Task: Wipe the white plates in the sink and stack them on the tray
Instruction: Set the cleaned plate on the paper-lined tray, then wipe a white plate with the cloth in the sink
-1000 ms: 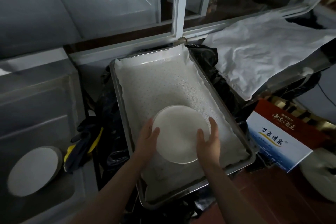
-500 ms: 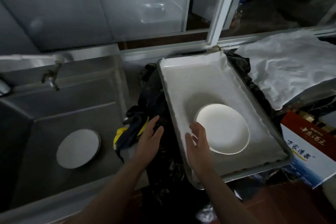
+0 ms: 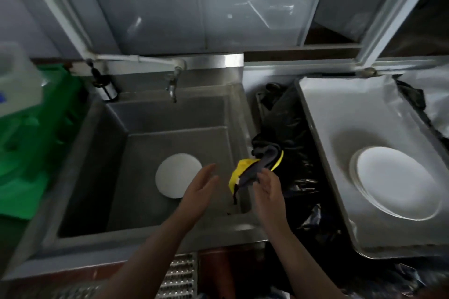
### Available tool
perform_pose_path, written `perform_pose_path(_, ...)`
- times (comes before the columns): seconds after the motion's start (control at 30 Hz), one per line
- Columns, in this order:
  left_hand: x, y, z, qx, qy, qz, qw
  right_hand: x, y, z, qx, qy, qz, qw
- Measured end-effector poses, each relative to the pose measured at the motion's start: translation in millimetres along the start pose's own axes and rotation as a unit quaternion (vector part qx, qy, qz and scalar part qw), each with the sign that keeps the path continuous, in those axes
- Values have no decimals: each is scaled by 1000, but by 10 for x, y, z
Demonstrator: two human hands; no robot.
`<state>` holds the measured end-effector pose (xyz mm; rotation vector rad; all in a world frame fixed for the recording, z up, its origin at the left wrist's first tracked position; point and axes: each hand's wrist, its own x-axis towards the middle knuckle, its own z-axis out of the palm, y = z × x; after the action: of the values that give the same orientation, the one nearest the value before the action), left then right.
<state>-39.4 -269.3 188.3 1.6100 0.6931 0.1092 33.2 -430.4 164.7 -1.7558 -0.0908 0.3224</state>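
One white plate (image 3: 177, 174) lies flat on the bottom of the steel sink (image 3: 114, 153). A stack of white plates (image 3: 396, 183) sits in the paper-lined metal tray (image 3: 323, 119) at the right. A dark cloth with yellow edging (image 3: 257, 167) hangs over the sink's right rim. My right hand (image 3: 268, 188) pinches the cloth's lower end. Over the sink, just right of the plate, my left hand (image 3: 198, 192) hovers with straight fingers and holds nothing.
A tap (image 3: 172, 85) juts out over the back of the sink. A black plastic bag (image 3: 291, 143) fills the gap between sink and tray. A green crate (image 3: 31, 133) stands at the left. Windows run along the back.
The plate was set down on the tray and both hands let go. Both hands moved left to the sink; the right hand took hold of the cloth.
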Motion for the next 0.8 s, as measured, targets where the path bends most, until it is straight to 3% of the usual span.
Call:
perform_pose_path(0.27,10,-301,-624,-7,51,-50,997,15,109,585,-12,-54,32,998)
perform_pose_path(0.8,807,-626,-928,-51,128,-161,977,929,394,1186,-82,-147,131,977)
